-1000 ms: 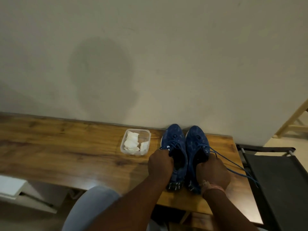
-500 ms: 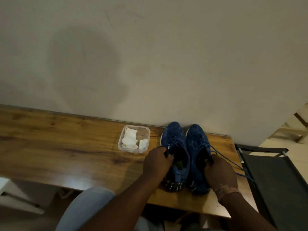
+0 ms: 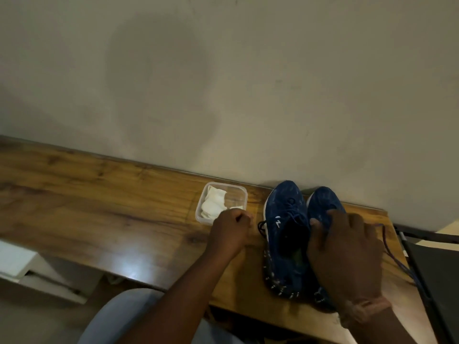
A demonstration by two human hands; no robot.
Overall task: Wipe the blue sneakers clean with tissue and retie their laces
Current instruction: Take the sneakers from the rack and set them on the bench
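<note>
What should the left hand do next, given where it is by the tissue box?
Probably pinch a tissue out of the clear container. The left hand sits at its near edge, fingers curled, apparently empty, while the right hand rests on the right sneaker, steadying it. Laces hang loose, so wiping seems next.

Dim, warm light. Soft glare patch on the tabletop (image 3: 134, 264); broad shadow on the wall (image 3: 159, 78); slight motion blur.

left hand (image 3: 229, 229): curled at the near edge of the tissue tub (image 3: 221, 203); beside the left sneaker (image 3: 285, 234)
right hand (image 3: 345, 254): draped over the right sneaker (image 3: 323, 204); laces (image 3: 395, 259) trail right
</note>
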